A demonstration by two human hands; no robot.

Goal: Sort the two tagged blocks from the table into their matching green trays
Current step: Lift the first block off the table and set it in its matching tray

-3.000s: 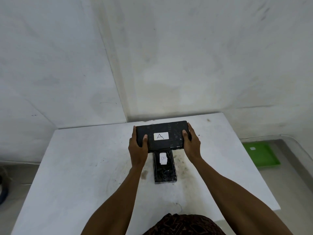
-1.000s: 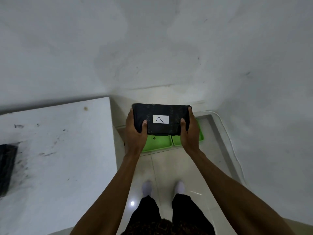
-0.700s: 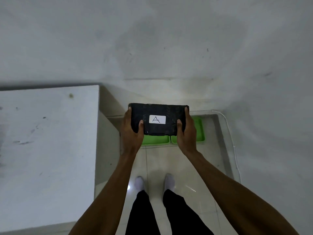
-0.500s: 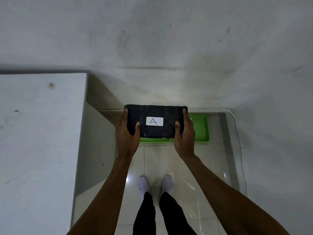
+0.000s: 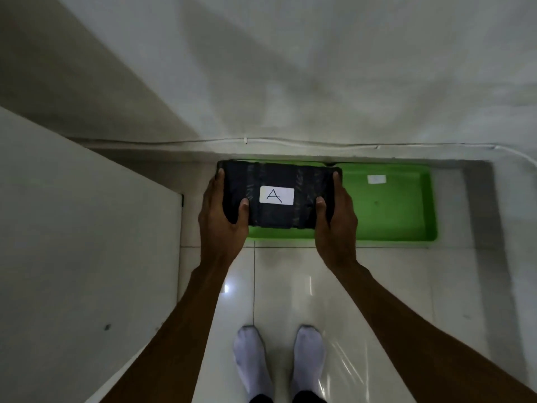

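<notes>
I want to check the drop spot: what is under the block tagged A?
Under the block tagged A, held by the left hand and right hand, lies a green tray. Only its near edge shows; any tag inside is covered.

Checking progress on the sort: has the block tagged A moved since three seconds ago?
Yes. The block tagged A, held by the left hand and right hand, has left the table and is now over the green trays on the floor.

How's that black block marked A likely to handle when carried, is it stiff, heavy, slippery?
The black block probably is stiff: it spans straight between the left hand and right hand without sagging. It may be fairly heavy, since both hands grip its ends. Its wrapping looks glossy, so it could be somewhat slippery.
</notes>
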